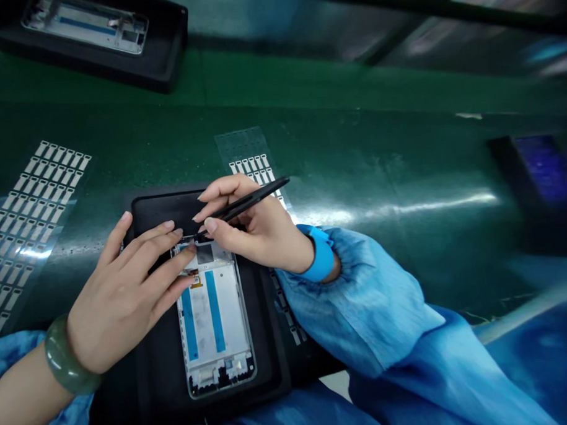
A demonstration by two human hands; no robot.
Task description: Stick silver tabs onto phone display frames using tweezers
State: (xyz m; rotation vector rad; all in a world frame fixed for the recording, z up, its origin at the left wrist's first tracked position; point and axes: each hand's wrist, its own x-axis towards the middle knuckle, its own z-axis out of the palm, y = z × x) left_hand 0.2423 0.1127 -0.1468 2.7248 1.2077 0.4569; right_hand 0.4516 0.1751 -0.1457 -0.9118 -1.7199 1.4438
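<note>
An opened phone frame [232,313] with two blue strips lies in a black tray [161,378] in front of me. My left hand [128,292] reaches over its upper left part, fingers stretched out and fingertips touching the frame's top edge area. Black tweezers [250,200] are gripped in my right hand [260,232], their tip pointing down at the top of the frame, close to my left fingertips. What the tip touches is too small to make out. A small orange flex cable [197,280] shows on the frame below my left fingers.
Sheets of small white stickers lie on the green table: one sheet [30,215] at left, another [251,165] partly behind my right hand. A second black tray [167,71] holding a phone frame [135,32] stands at the upper left. A dark blurred object with a purple face [546,166] is at right.
</note>
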